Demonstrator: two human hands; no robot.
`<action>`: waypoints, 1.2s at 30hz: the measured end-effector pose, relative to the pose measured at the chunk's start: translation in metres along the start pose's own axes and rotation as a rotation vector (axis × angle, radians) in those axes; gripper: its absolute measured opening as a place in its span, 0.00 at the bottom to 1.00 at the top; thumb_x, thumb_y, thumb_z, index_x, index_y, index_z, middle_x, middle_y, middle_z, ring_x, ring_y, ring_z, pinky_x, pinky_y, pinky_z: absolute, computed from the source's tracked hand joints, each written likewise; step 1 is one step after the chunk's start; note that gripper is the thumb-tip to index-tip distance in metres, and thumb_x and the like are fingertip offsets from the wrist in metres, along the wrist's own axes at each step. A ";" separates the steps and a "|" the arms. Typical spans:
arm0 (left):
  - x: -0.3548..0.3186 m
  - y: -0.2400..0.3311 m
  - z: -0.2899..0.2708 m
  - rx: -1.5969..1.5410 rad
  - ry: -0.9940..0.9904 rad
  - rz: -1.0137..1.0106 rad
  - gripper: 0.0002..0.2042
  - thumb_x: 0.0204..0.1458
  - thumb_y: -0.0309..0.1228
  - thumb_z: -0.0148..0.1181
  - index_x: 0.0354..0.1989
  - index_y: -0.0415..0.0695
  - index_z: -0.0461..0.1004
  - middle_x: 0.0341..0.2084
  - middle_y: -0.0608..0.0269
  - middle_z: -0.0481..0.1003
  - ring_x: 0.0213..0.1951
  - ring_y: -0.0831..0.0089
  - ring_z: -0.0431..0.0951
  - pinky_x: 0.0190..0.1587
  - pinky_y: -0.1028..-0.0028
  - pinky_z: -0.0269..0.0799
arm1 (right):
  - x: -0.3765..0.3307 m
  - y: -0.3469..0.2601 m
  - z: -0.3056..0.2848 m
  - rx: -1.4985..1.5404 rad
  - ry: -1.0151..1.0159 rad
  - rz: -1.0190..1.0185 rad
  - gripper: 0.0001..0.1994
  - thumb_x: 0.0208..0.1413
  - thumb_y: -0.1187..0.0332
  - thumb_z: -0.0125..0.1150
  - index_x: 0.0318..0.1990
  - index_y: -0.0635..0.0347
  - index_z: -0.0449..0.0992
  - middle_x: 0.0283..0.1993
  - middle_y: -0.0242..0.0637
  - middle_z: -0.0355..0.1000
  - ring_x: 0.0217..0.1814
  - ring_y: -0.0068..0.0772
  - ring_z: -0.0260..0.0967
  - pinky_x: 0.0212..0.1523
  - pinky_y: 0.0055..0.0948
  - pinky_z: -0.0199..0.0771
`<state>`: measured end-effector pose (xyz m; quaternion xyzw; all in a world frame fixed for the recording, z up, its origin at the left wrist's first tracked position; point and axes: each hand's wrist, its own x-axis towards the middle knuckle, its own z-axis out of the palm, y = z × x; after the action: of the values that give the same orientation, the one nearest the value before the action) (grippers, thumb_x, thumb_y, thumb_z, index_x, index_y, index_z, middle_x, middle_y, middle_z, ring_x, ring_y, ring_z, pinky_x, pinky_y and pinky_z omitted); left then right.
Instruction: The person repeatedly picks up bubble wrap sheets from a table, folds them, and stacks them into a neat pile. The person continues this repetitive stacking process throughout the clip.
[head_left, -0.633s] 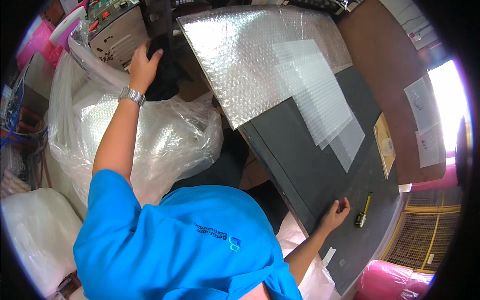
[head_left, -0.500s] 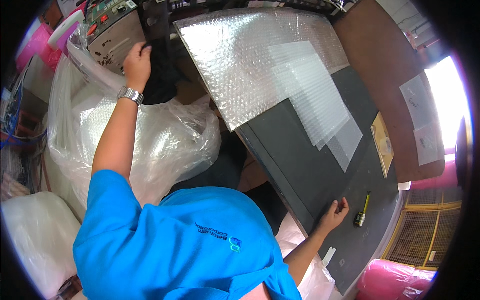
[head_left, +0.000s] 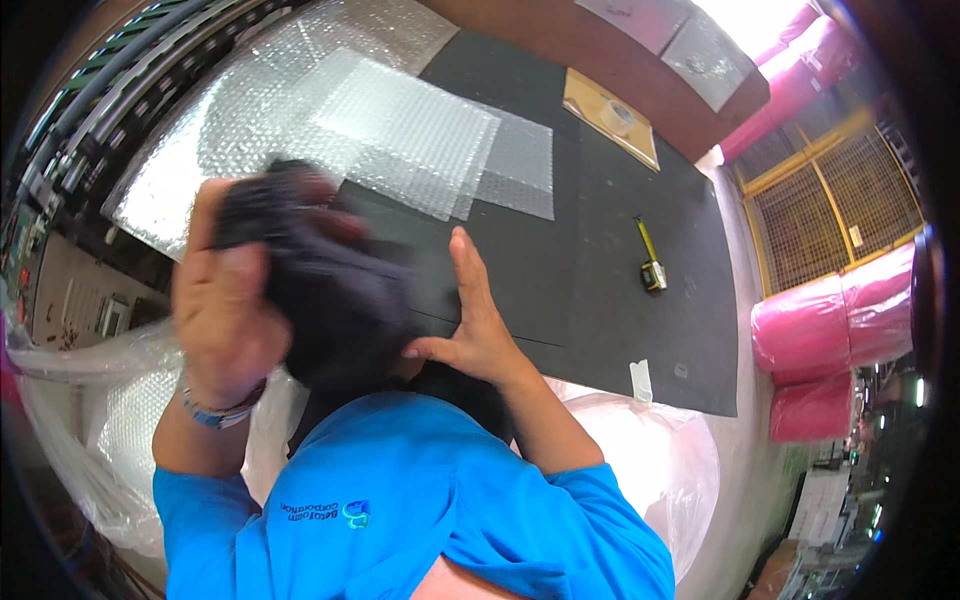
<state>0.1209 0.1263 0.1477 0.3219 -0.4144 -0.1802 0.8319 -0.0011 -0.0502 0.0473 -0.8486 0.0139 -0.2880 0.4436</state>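
My left hand (head_left: 228,310), wearing a metal watch, grips a black cloth item (head_left: 345,300) in front of my body. Motion smears both the fingers and the cloth, so its exact kind is not clear. Close to the cloth's right side is my right hand (head_left: 478,330), thumb and fingers spread and nothing in its grasp. Beyond the hands, small clear bubble wrap sheets (head_left: 405,130) overlap on the dark table (head_left: 600,260). A larger silvery bubble wrap sheet (head_left: 255,95) lies partly under them.
A yellow tape measure (head_left: 652,274), partly drawn out, rests on the table's right half. Farther back, a tape roll (head_left: 618,118) sits on a tan board (head_left: 590,100). Pink wrapped rolls (head_left: 800,335) stand right of the table, before a yellow mesh frame (head_left: 835,210). Clear plastic (head_left: 120,420) bulges at the left.
My view has turned toward the table. My left hand has come in from the far left with the black cloth, and my right hand has drawn in beside it.
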 end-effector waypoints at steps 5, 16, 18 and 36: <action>0.040 -0.037 0.047 -0.295 -0.227 -0.174 0.12 0.54 0.28 0.45 0.47 0.41 0.59 0.42 0.59 0.68 0.40 0.75 0.71 0.46 0.73 0.66 | -0.010 0.048 -0.030 0.239 0.275 0.128 0.42 0.32 0.81 0.57 0.60 0.55 0.46 0.63 0.42 0.43 0.66 0.38 0.41 0.61 0.35 0.42; 0.129 -0.162 0.054 -0.262 -0.034 -0.323 0.10 0.57 0.35 0.41 0.35 0.42 0.66 0.28 0.68 0.69 0.28 0.83 0.69 0.32 0.82 0.67 | -0.017 0.051 -0.129 0.073 0.527 0.197 0.10 0.52 0.70 0.54 0.41 0.63 0.69 0.43 0.36 0.67 0.47 0.26 0.63 0.48 0.24 0.61; 0.129 -0.206 0.024 -0.076 0.165 -0.366 0.14 0.58 0.38 0.36 0.30 0.42 0.66 0.22 0.70 0.65 0.23 0.83 0.64 0.26 0.81 0.63 | -0.004 0.048 -0.166 -0.094 0.510 0.288 0.09 0.51 0.70 0.55 0.38 0.64 0.69 0.37 0.34 0.68 0.40 0.23 0.63 0.43 0.23 0.63; 0.090 -0.266 -0.003 0.793 -0.583 -0.319 0.11 0.50 0.37 0.48 0.27 0.42 0.68 0.25 0.57 0.69 0.29 0.59 0.71 0.31 0.64 0.67 | 0.295 0.267 -0.280 0.485 0.904 0.372 0.08 0.53 0.70 0.49 0.38 0.63 0.62 0.28 0.37 0.65 0.23 0.31 0.66 0.15 0.25 0.65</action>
<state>0.1675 -0.1171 0.0156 0.6081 -0.6113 -0.2160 0.4581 0.1660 -0.5031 0.1082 -0.4966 0.2864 -0.5358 0.6199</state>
